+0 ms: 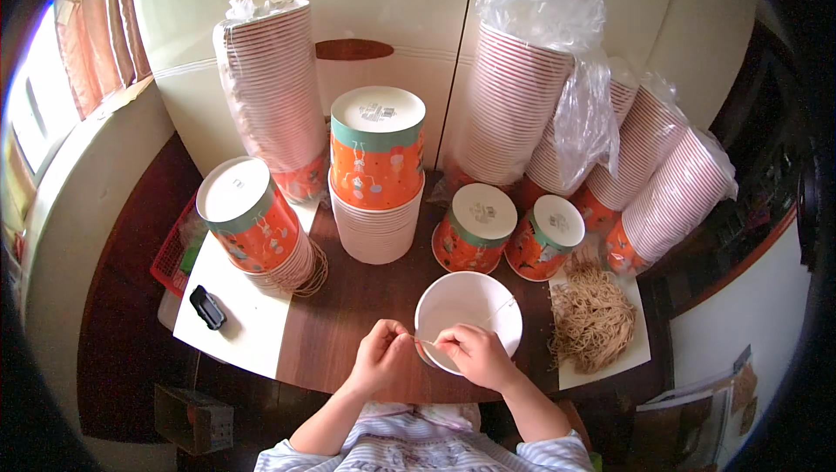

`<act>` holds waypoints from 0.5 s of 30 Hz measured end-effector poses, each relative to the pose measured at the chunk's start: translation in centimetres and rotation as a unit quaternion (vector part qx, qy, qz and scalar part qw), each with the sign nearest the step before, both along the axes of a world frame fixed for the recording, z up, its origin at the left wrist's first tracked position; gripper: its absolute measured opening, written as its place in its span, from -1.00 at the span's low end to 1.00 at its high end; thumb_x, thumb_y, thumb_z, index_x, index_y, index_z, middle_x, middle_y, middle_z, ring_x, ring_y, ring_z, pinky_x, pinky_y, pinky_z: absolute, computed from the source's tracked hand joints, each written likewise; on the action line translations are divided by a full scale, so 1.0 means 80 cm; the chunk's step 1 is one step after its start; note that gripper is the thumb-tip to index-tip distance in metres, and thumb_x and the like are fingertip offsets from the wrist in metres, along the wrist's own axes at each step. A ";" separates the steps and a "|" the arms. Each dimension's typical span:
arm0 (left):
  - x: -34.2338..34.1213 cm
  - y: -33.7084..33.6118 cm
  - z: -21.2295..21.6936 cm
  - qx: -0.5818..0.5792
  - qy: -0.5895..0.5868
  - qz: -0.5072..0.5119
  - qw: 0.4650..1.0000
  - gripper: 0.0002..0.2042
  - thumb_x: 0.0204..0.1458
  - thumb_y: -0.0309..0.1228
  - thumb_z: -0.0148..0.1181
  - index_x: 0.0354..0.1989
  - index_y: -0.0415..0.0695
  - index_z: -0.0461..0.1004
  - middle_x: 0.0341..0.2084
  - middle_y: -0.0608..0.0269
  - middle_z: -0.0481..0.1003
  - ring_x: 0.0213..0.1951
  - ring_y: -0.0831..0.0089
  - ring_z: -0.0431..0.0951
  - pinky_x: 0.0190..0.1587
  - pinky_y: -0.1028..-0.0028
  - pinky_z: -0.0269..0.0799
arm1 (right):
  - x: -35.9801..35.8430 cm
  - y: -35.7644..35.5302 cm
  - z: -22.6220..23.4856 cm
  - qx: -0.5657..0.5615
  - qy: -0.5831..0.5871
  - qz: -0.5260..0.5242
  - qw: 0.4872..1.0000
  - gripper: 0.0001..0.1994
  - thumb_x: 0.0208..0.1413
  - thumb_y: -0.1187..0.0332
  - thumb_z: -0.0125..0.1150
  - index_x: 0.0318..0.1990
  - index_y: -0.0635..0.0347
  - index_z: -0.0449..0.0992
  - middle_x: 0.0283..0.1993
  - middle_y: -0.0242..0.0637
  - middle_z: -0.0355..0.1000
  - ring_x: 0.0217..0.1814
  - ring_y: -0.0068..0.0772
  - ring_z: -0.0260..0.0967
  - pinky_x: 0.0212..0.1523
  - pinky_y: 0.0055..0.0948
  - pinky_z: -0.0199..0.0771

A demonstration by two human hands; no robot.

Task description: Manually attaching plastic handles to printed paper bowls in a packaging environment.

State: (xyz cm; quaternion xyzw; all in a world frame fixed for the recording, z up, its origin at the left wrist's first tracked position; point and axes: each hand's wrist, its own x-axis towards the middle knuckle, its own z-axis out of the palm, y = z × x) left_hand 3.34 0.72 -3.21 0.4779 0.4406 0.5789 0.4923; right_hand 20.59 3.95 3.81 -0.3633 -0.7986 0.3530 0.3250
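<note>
the white paper cup (468,315) sits upright, mouth up, at the table's (348,324) near edge, its rim at the fingertips. the left hand (380,355) and right hand (475,354), close together at the cup's seven o'clock, pinch a thin string (424,342) taut between them, likely for fixing to the rim. a pile of string (592,320) waits at the cup's three o'clock; upturned orange cups (475,228) stand at twelve.
</note>
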 end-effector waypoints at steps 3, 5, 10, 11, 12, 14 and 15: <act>-0.014 -0.008 -0.007 -0.011 -0.030 -0.025 0.999 -0.94 0.06 -0.51 0.00 -0.34 -0.20 0.28 -0.51 0.44 0.32 -0.46 0.74 0.27 -0.39 0.69 0.24 | 0.001 -0.023 0.013 0.173 -0.089 -0.026 0.981 -0.91 -0.14 0.48 0.18 -0.42 0.14 0.43 -0.48 -0.37 0.40 -0.39 -0.33 0.37 -0.27 -0.38 0.24; -0.019 -0.018 -0.015 -0.033 -0.052 -0.035 0.997 -0.93 0.05 -0.50 0.01 -0.33 -0.19 0.28 -0.49 0.43 0.33 -0.45 0.73 0.28 -0.37 0.69 0.25 | -0.002 -0.044 0.007 0.257 -0.146 -0.048 0.954 -0.90 -0.15 0.47 0.16 -0.41 0.08 0.43 -0.47 -0.51 0.37 -0.34 -0.51 0.34 -0.20 -0.35 0.12; -0.020 -0.046 -0.037 -0.133 -0.059 -0.055 0.988 -0.89 0.06 -0.44 0.03 -0.32 -0.23 0.38 -0.42 0.38 0.42 -0.35 0.68 0.37 -0.28 0.66 0.31 | -0.013 -0.089 -0.040 0.322 -0.231 -0.036 0.918 -0.86 -0.13 0.36 0.12 -0.34 -0.02 0.42 -0.34 -0.62 0.38 -0.22 -0.64 0.30 -0.19 -0.40 0.02; -0.019 -0.049 -0.036 -0.138 -0.060 -0.054 0.987 -0.89 0.06 -0.44 0.03 -0.32 -0.23 0.38 -0.42 0.38 0.42 -0.35 0.68 0.37 -0.28 0.66 0.31 | -0.014 -0.094 -0.050 0.328 -0.247 -0.037 0.911 -0.87 -0.13 0.34 0.12 -0.35 -0.01 0.42 -0.34 -0.62 0.39 -0.18 -0.62 0.30 -0.17 -0.41 0.03; -0.015 -0.052 -0.033 -0.160 -0.093 -0.079 0.980 -0.88 0.06 -0.44 0.03 -0.32 -0.24 0.40 -0.43 0.38 0.43 -0.34 0.68 0.38 -0.27 0.65 0.33 | -0.014 -0.095 -0.054 0.323 -0.248 -0.034 0.913 -0.87 -0.13 0.34 0.12 -0.35 -0.01 0.42 -0.34 -0.62 0.39 -0.18 -0.62 0.30 -0.17 -0.41 0.03; -0.011 -0.055 -0.031 -0.171 -0.118 -0.121 0.971 -0.86 0.03 -0.46 0.06 -0.28 -0.26 0.42 -0.38 0.35 0.43 -0.33 0.65 0.41 -0.29 0.62 0.38 | -0.014 -0.095 -0.061 0.335 -0.250 -0.062 0.906 -0.89 -0.11 0.35 0.11 -0.36 -0.01 0.43 -0.31 -0.61 0.40 -0.17 -0.61 0.30 -0.15 -0.43 0.03; -0.008 -0.055 -0.032 -0.162 -0.139 -0.132 0.968 -0.87 0.02 -0.49 0.07 -0.28 -0.26 0.42 -0.34 0.34 0.41 -0.33 0.62 0.42 -0.29 0.62 0.38 | -0.014 -0.093 -0.067 0.330 -0.247 -0.071 0.908 -0.92 -0.11 0.37 0.11 -0.39 0.01 0.44 -0.29 -0.58 0.42 -0.15 -0.60 0.31 -0.14 -0.42 0.05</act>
